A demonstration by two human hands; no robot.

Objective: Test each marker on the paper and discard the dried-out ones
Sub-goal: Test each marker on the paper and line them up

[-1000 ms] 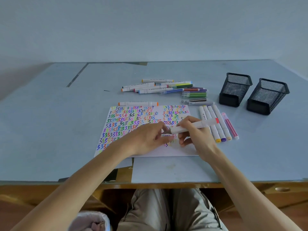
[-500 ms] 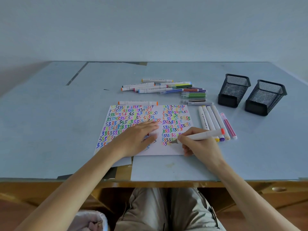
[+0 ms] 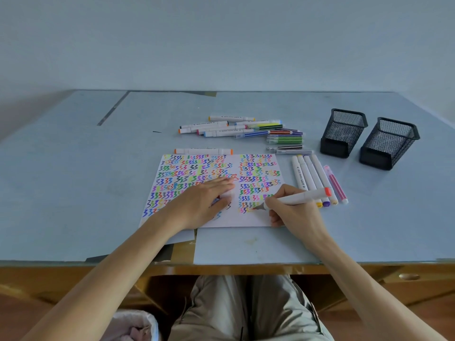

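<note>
Table [image 3: 73, 193]: blue-grey top, wooden front edge toward the person; carries everything below.
Paper [image 3: 236, 217]: white sheet at table centre, covered with rows of coloured zigzag marks; bare strip along its near edge.
Left hand [image 3: 204, 203]: lies flat on the paper, fingers straight and pointing right, pressing the sheet down; a small white piece shows under the fingertips, cannot tell what it is.
Right hand [image 3: 293, 210]: fingers curled round a marker, at the paper's near right corner.
Marker [image 3: 298, 198]: white barrel, red-orange end cap. Long axis runs left-right, slightly tilted; tip points left and down, touching the paper at the lowest row of marks; capped end points right, passing over the near ends of the row of markers.
Row of markers [image 3: 311, 178]: five, side by side, just right of the paper, lying front to back.
Marker pile [image 3: 246, 130]: loose group beyond the paper, mostly lying left-right.
Single marker [image 3: 203, 151]: orange ends, lying along the paper's far edge.
Mesh pen cups [image 3: 343, 132]: two black ones, far right, upright, side by side; contents not visible.
Bin [image 3: 133, 326]: white liner, on the floor below the table at left.
</note>
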